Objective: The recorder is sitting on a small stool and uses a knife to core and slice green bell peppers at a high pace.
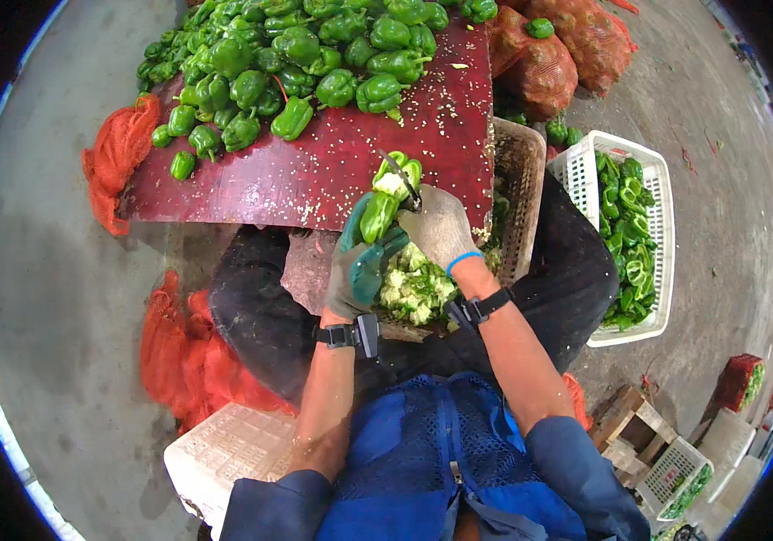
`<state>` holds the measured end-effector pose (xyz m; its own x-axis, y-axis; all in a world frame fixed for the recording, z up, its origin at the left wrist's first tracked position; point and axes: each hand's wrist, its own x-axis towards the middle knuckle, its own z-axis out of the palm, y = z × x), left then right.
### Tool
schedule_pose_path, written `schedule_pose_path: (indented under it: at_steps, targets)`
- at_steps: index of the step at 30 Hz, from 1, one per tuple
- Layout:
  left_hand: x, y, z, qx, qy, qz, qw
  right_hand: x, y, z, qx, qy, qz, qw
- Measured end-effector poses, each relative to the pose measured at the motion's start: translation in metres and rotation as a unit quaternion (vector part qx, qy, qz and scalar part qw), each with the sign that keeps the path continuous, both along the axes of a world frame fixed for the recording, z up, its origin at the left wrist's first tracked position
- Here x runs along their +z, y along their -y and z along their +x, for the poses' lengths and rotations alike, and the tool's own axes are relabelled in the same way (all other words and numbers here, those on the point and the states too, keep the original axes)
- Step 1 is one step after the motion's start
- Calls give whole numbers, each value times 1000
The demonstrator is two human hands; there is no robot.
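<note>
My left hand (361, 260), in a grey and green coated glove, holds a green bell pepper (378, 215) upright in front of the red board's edge. The pepper is cut open at its far end, where pale core and seeds show. My right hand (435, 220), in a whitish knitted glove, grips a small knife (398, 173) whose blade lies across the cut part. Below my hands, cut-out pepper cores (417, 284) fill part of a crate between my legs. A large heap of whole green peppers (298, 47) lies on the red board (251, 189).
At the right stands a white plastic crate (664, 270) of cut peppers. A dirty crate (525, 203) is nearer. Filled mesh sacks (542, 81) lie beyond. Orange netting (190, 351) and an upturned white crate (231, 439) are at the left. Loose seeds dot the board.
</note>
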<state>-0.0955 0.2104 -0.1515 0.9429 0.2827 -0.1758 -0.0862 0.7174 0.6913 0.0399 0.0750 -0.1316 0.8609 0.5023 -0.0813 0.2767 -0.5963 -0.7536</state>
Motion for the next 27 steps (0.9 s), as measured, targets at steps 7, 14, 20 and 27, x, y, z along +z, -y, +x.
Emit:
schedule_pose_path:
  at_steps: [7, 14, 20, 27]
  targets:
    - [8, 10, 2, 16, -20, -109, 994, 9, -4, -23, -35, -45, 84, 995]
    - [5, 16, -7, 41, -66, 99, 992, 9, -5, -31, -23, -12, 141, 990]
    - [-28, 6, -15, 89, -20, 180, 979, 32, -10, -3, -115, 156, 139, 971]
    - [-5, -12, -30, 224, -76, 6, 972, 29, -42, 2, 41, 161, -90, 982]
